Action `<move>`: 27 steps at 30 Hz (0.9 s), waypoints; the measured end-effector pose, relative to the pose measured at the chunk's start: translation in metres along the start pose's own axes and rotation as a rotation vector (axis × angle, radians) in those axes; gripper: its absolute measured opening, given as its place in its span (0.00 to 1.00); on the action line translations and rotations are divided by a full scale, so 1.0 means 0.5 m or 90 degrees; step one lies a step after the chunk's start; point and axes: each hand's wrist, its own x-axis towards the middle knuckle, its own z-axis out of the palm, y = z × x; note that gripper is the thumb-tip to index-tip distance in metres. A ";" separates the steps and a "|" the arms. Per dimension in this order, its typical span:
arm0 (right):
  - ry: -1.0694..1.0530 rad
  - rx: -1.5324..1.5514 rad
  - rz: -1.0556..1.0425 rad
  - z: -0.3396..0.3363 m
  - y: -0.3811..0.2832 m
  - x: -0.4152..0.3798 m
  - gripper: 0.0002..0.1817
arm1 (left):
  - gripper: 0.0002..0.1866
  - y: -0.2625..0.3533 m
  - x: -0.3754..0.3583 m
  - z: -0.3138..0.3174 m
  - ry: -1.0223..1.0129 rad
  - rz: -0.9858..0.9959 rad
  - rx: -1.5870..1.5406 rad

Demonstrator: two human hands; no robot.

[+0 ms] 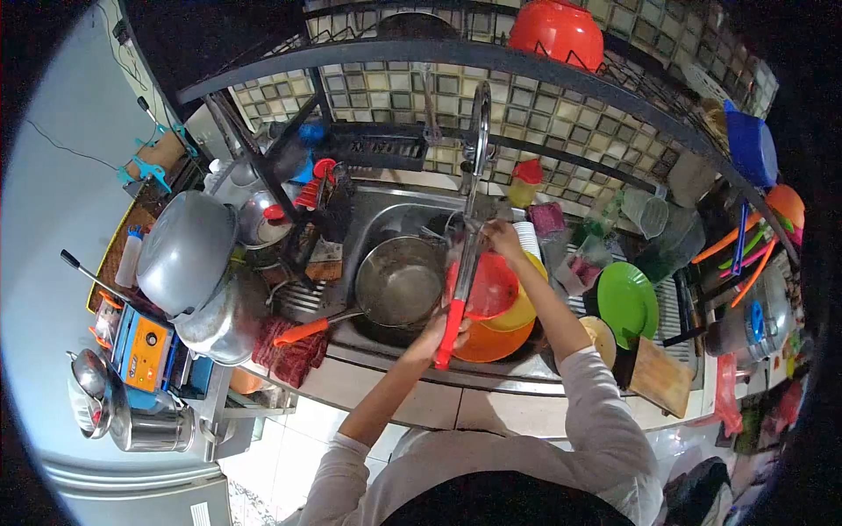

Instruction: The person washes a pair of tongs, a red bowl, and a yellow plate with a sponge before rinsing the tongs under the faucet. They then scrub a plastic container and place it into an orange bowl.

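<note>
My left hand is closed around the red handle of a long metal utensil, whose kind I cannot make out. The utensil slants upward over the sink, close under the curved tap. Fingers of my right hand are bent together at its far end, seeming to grip it. Below my hands lie a red bowl, a yellow bowl and an orange plate, partly overlapping. Left of them sits a saucepan with an orange handle.
A green plate and a wooden board stand on the right. Large metal pots, a red cloth and an orange-fronted stove are on the left. A dark rack spans overhead, bearing a red bowl.
</note>
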 end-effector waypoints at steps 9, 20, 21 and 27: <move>-0.165 -0.053 0.098 0.035 -0.159 -0.250 0.13 | 0.14 0.041 0.026 0.012 -0.044 0.051 0.016; -0.230 0.200 0.019 0.046 -0.110 -0.180 0.12 | 0.12 0.107 0.159 -0.011 -0.014 -0.034 0.131; -0.229 0.201 0.021 0.047 -0.107 -0.175 0.12 | 0.12 0.108 0.157 -0.007 0.031 -0.033 0.168; -0.162 0.121 -0.082 0.049 -0.059 -0.137 0.12 | 0.09 0.091 0.176 -0.023 -0.060 -0.025 0.118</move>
